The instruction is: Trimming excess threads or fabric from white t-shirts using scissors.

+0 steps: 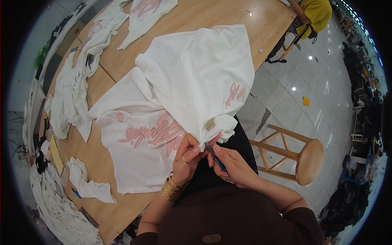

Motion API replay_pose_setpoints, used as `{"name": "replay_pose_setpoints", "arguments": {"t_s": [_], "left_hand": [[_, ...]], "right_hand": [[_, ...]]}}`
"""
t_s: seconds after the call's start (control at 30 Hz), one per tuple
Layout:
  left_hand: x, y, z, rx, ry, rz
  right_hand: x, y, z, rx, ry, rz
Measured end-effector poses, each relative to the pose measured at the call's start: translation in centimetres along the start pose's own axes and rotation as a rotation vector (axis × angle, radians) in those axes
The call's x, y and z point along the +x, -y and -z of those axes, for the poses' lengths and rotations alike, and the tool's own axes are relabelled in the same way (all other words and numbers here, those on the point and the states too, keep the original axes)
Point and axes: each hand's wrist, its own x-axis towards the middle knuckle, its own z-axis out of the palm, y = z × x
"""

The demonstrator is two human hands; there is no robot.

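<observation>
A white garment with small pink lettering drapes from the table toward me, its gathered end bunched at my hands. My left hand, with a ring and gold bangles at the wrist, pinches the edge of that end. In my right hand is a pair of small thread snips with a blue handle. Their dark tip points up to the cloth beside my left fingertips; the fingers partly hide the blades. Under and left of this garment lies a white sweatshirt with large pink lettering, flat on the table.
More white garments lie along the wooden table's far left, with a heap of white cloth at the near left. A wooden stool stands on the tiled floor at right. A person in yellow sits at the far right.
</observation>
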Motion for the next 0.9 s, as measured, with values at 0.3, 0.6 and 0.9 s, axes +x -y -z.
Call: {"name": "replay_pose_setpoints", "arguments": {"t_s": [0.3, 0.6, 0.9], "left_hand": [[0.1, 0.0, 0.7, 0.017, 0.061, 0.006], [0.4, -0.2, -0.4, -0.119, -0.004, 0.005], [0.4, 0.0, -0.3, -0.100, 0.013, -0.017]], "right_hand": [[0.1, 0.2, -0.1, 0.079, -0.001, -0.067], [-0.5, 0.4, 0.0, -0.016, 0.026, -0.043], [-0.3, 0.1, 0.0, 0.003, 0.035, -0.044]]}}
